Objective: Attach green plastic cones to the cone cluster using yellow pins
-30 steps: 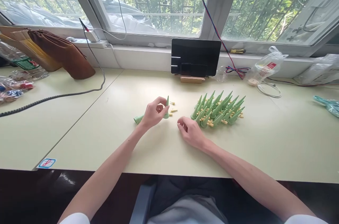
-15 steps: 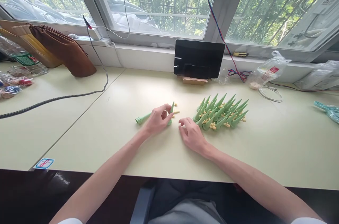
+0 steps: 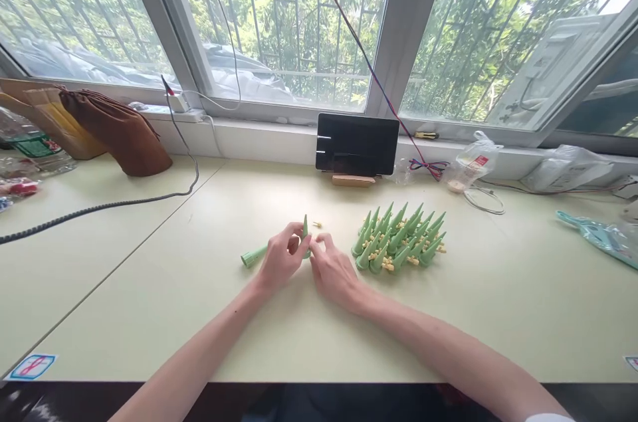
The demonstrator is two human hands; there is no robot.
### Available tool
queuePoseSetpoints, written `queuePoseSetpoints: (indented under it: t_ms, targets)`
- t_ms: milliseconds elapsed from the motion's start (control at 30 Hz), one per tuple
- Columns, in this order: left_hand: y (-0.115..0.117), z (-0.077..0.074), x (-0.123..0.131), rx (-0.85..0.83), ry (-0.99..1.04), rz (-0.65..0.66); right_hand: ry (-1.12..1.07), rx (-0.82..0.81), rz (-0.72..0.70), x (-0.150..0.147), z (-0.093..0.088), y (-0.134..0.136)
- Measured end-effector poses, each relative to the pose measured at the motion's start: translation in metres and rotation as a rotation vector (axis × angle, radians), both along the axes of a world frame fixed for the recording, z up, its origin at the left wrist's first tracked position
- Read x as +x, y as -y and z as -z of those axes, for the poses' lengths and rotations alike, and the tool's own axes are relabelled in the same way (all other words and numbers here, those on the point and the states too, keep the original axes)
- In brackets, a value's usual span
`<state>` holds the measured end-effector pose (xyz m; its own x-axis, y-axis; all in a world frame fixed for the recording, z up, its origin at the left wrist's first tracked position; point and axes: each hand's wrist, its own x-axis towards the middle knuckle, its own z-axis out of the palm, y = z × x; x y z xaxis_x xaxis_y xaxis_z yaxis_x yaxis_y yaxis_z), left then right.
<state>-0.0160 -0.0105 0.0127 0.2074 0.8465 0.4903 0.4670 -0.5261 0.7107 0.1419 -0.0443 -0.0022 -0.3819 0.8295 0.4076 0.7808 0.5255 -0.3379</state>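
Observation:
My left hand [image 3: 282,257] pinches an upright green cone-shaped piece [image 3: 306,226] between thumb and fingers, its pointed tip showing above them. Against the cone's lower right side press the closed fingertips of my right hand [image 3: 336,276]; whatever they hold there is hidden. A light green ribbed tube [image 3: 253,256] lies on the table, partly behind my left hand. Just beyond the fingers is a small yellow piece [image 3: 318,224]. To the right of my right hand stand several green cones with small yellow pieces on them, in a tight group [image 3: 399,242].
A tablet [image 3: 357,144] leans on a stand at the back. A brown drawstring bag [image 3: 119,136] and a black cable [image 3: 100,212] are at left. On the right lie a plastic bag [image 3: 473,163], a white cable loop [image 3: 486,199] and a teal item in clear wrap [image 3: 598,239].
My right hand has moved left to the cone, and its fingertips now touch it. My left hand still holds the cone. The camera view has tilted up and shifted right.

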Motion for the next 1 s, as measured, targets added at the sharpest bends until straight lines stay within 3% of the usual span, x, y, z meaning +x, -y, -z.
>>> queuePoseSetpoints:
  t_ms: [433,1000]
  targets:
    - [-0.001,0.004,-0.005,-0.048,0.026,0.044,-0.016,-0.010,-0.023,0.006,0.009,0.011]
    - [0.002,0.008,-0.004,-0.151,-0.157,0.181,-0.177,-0.080,-0.035,0.015,0.021,0.015]
